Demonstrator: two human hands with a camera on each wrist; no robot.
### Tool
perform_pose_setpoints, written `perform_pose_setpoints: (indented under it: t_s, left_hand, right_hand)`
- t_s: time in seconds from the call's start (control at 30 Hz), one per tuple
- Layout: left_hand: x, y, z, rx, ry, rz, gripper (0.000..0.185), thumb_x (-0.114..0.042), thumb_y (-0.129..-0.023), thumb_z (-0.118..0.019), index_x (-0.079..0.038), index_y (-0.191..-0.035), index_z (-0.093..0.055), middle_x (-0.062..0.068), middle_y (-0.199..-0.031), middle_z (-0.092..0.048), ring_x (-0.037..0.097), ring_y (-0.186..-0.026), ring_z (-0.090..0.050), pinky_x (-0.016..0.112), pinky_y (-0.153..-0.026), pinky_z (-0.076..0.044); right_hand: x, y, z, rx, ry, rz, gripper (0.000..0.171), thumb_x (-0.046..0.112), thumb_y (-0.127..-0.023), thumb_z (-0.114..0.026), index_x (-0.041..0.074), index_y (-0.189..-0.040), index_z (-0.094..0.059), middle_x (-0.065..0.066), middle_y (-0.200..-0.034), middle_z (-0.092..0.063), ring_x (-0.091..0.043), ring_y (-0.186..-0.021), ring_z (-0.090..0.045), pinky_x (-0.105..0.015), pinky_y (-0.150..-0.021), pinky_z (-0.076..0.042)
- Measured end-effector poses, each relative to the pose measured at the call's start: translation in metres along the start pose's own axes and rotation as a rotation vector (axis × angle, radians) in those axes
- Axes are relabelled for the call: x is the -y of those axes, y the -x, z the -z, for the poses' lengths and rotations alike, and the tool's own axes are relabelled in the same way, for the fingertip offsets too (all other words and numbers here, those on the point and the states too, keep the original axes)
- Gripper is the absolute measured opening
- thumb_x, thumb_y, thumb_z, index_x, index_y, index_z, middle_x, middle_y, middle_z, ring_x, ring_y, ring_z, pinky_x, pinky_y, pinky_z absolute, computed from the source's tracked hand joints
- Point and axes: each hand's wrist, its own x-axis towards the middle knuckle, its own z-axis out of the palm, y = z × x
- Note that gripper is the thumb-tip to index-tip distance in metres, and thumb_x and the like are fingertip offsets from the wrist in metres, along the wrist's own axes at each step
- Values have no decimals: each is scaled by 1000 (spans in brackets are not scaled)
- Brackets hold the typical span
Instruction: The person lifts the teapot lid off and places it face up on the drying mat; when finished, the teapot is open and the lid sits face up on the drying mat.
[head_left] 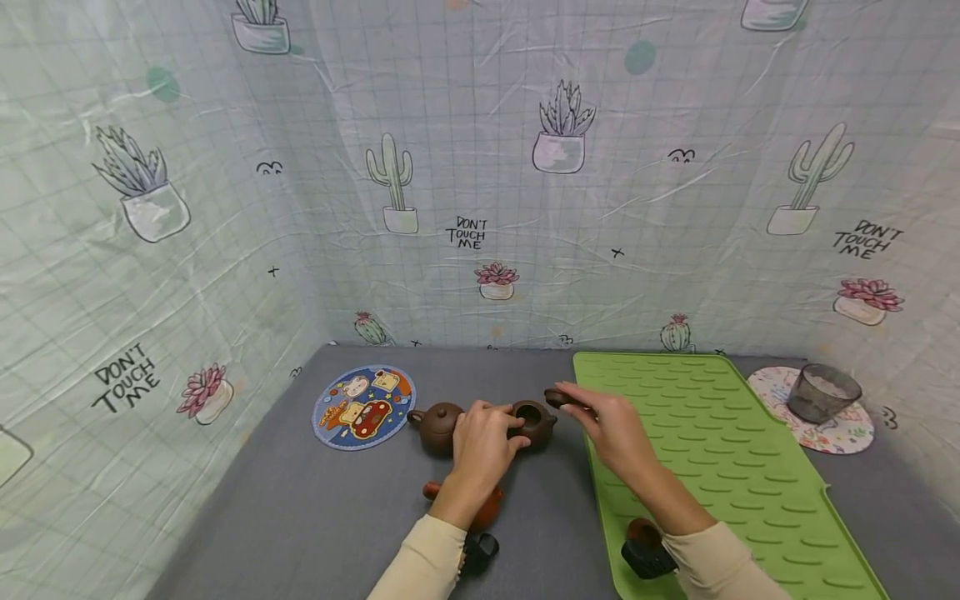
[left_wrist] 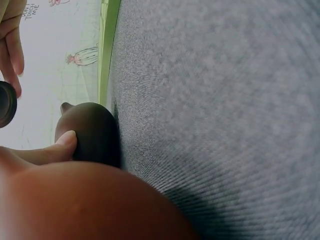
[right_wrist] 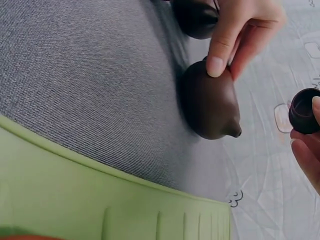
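The open brown teapot (head_left: 534, 423) stands on the grey table surface (head_left: 315, 500), just left of the green ribbed mat (head_left: 720, 467). The left hand (head_left: 482, 446) grips its body, thumb pressed on the side. The right hand (head_left: 611, 425) pinches the teapot lid (head_left: 561, 398), held above the mat edge, apart from the pot. A second lidded brown teapot (head_left: 437, 427) stands just left; a round cartoon coaster (head_left: 363, 407) lies beyond it. A grey cup (head_left: 823, 392) sits on a floral coaster (head_left: 847, 433) at far right.

Your left hand (head_left: 482, 442) reaches forward with fingers curled in a grip; your right hand (head_left: 611, 427) pinches just right of it.
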Motion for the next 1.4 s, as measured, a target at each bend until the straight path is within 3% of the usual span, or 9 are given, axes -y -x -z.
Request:
perform_pose_setpoints:
  t_s: [0.1,0.17,0.23,0.3,0.4,0.53,0.6,0.77,1.4]
  left_hand:
    - [0,0,0,0,-1,2,31,-39,-73,-89,-27,-102,-84,-3,-123,-77,21,-105,-67,36,-76,-50]
    - [0,0,0,-1,-3,2,31,-39,-73,-88,-27,-101,-84,-3,-123,-77,21,-105,-67,35,-76,-49]
    - [0,1,0,-2,-4,1,31,-39,-74,-88,-27,-102,-84,-3,-122,-77,21,-105,-67,35,-75,-49]
    - [-1,1,0,-4,-4,-1,31,-39,-74,-88,-27,-102,-84,-3,-122,-77,21,-105,-67,35,-75,-49]
    - [-1,1,0,-4,0,0,31,-38,-74,-88,-27,-102,-84,-4,-123,-77,21,-106,-67,35,-75,-48]
    - [-1,1,0,-1,1,4,30,-38,-73,-89,-27,-101,-84,-5,-122,-77,21,-105,-67,36,-74,-48]
    - [-1,1,1,0,-1,4,30,-38,-73,-88,-27,-101,-84,-5,-122,-77,21,-104,-67,35,-74,-47]
    - [-2,0,2,3,-5,4,30,-39,-73,-88,-27,-101,-84,-5,-121,-77,21,-103,-67,34,-72,-46]
    - [-1,1,4,35,-12,3,31,-40,-76,-88,-28,-105,-83,-4,-126,-75,21,-105,-67,34,-73,-46]
  right_hand:
    - [-1,0,2,-34,21,28,37,9,-92,-73,10,-129,-72,-14,-129,-73,-24,-95,-77,-30,-70,-61]
    - [-2,0,4,-49,17,40,37,8,-91,-73,9,-128,-73,-14,-127,-74,-22,-92,-78,-28,-68,-60]
    - [-2,0,5,-67,6,53,36,7,-90,-74,10,-126,-74,-14,-121,-76,-13,-76,-75,-23,-61,-55]
    - [-3,1,7,-85,-8,75,33,4,-88,-75,11,-120,-77,-13,-114,-78,-4,-59,-62,-19,-53,-46]
    - [-4,1,10,-110,-16,111,26,2,-86,-76,12,-109,-81,-12,-109,-80,-3,-52,-53,-17,-50,-38]
    - [-5,1,15,-121,-11,112,19,1,-84,-78,11,-99,-83,-12,-111,-79,-18,-73,-75,-16,-54,-45]
    - [-5,1,18,-110,-19,94,19,1,-85,-78,10,-100,-82,-13,-112,-79,-23,-85,-78,-18,-58,-52]
    - [-5,3,25,-82,-58,64,23,2,-83,-81,7,-105,-81,-14,-116,-77,-22,-84,-79,-23,-66,-62]
    - [-16,15,59,54,-114,-36,25,0,-83,-81,11,-106,-77,-13,-118,-75,-20,-85,-78,-21,-65,-61]
